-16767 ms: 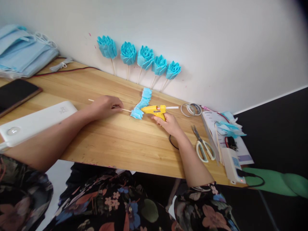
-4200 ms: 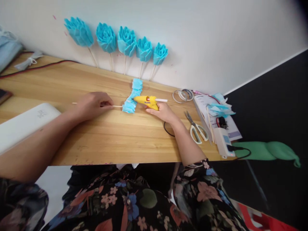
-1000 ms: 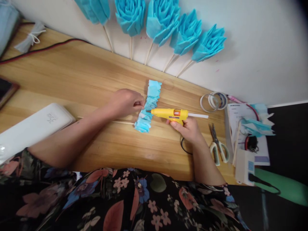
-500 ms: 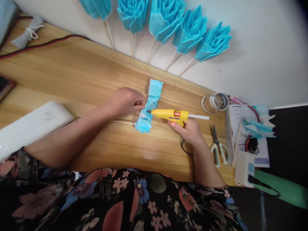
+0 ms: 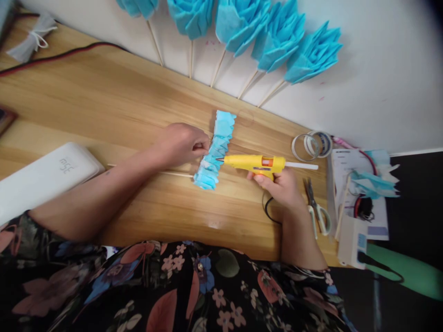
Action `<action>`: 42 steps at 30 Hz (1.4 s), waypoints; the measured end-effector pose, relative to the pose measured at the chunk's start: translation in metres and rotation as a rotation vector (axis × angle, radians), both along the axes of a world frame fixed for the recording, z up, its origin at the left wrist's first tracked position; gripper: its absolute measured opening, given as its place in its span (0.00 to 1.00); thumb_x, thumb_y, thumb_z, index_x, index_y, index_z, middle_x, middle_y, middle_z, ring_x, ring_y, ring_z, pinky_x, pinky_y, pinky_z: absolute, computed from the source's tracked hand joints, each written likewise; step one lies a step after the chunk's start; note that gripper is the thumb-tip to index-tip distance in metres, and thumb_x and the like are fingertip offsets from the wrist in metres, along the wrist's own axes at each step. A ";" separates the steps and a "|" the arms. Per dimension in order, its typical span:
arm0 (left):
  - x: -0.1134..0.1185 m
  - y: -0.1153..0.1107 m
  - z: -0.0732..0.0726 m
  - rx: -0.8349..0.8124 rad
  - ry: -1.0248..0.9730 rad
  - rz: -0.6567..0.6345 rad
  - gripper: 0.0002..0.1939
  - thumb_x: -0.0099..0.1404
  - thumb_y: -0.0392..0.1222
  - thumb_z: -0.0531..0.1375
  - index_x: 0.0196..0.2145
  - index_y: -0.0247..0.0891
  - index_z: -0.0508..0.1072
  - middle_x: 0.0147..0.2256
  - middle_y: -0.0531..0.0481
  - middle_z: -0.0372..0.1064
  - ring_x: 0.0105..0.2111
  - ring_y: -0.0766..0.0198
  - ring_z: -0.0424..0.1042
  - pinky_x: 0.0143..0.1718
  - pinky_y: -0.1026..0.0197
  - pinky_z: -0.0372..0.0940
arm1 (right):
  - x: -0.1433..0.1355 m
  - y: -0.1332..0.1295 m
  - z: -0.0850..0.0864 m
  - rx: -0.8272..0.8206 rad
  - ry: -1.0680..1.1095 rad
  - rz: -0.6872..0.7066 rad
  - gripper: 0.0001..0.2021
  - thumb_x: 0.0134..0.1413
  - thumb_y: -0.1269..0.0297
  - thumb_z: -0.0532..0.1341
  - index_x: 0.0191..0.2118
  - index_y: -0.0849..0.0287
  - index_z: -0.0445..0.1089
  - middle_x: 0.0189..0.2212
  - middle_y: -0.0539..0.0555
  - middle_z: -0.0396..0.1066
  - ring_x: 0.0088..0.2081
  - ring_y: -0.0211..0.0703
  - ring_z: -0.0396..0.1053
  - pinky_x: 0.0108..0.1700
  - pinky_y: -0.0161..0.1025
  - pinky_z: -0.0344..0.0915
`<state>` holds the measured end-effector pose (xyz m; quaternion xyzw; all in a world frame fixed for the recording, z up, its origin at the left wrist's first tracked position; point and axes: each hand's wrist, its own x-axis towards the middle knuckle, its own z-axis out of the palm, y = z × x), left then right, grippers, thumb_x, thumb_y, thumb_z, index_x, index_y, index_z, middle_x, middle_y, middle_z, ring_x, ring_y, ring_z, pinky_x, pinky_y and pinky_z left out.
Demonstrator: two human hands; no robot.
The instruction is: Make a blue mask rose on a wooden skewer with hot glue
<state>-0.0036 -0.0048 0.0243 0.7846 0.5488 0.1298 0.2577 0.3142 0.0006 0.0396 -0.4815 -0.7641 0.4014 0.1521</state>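
Note:
A pleated light-blue strip (image 5: pixel 221 138) lies on the table in front of me. My left hand (image 5: pixel 185 143) is closed at the strip's left edge, its fingertips pinched on the pleats. Below that forearm runs a thin wooden stick (image 5: pixel 176 174), whose right end meets the strip's lower part. In my right hand (image 5: pixel 282 186) is a yellow glue gun (image 5: pixel 252 162), with a white glue stick (image 5: pixel 304 165) jutting from its back. The metal nozzle points left and is at the right edge of the strip; whether it touches I cannot tell.
Several blue fabric flowers (image 5: pixel 277 37) on sticks lean against the wall. Scissors (image 5: pixel 316 210) and tape rolls (image 5: pixel 313 145) are at right, beside papers (image 5: pixel 341 161) and a white box (image 5: pixel 351 242). A white power bank (image 5: pixel 48 177) lies at left; a red-black cable (image 5: pixel 69 54) crosses behind.
The glue gun has moved right, so its nozzle has drawn back from the middle of the strip to its right edge. My left hand stays at the pleats. The view has shifted slightly.

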 end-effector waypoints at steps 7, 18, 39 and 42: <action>0.000 0.000 0.001 0.003 -0.014 0.012 0.10 0.66 0.43 0.59 0.34 0.40 0.81 0.35 0.51 0.80 0.35 0.61 0.72 0.34 0.61 0.53 | -0.007 0.001 -0.004 0.005 0.046 -0.064 0.16 0.58 0.48 0.63 0.31 0.56 0.79 0.24 0.53 0.73 0.28 0.44 0.70 0.33 0.42 0.67; 0.000 -0.001 -0.001 0.036 -0.026 0.010 0.10 0.67 0.43 0.59 0.34 0.41 0.80 0.35 0.51 0.80 0.34 0.61 0.72 0.34 0.61 0.52 | -0.009 0.000 -0.009 0.036 -0.005 -0.063 0.16 0.57 0.48 0.64 0.30 0.57 0.76 0.26 0.53 0.75 0.28 0.44 0.69 0.34 0.41 0.65; 0.000 -0.001 0.000 0.042 0.014 0.002 0.11 0.68 0.44 0.58 0.34 0.40 0.80 0.36 0.51 0.80 0.37 0.61 0.74 0.35 0.63 0.55 | -0.007 0.000 -0.010 0.083 -0.032 -0.087 0.17 0.57 0.48 0.64 0.28 0.56 0.74 0.28 0.55 0.76 0.31 0.47 0.71 0.34 0.41 0.65; 0.000 -0.001 0.001 0.042 0.035 0.005 0.12 0.68 0.44 0.57 0.35 0.40 0.81 0.37 0.51 0.81 0.36 0.62 0.74 0.34 0.63 0.55 | -0.001 0.002 -0.007 0.075 -0.030 -0.089 0.15 0.56 0.50 0.66 0.29 0.57 0.77 0.28 0.54 0.76 0.30 0.45 0.71 0.34 0.40 0.65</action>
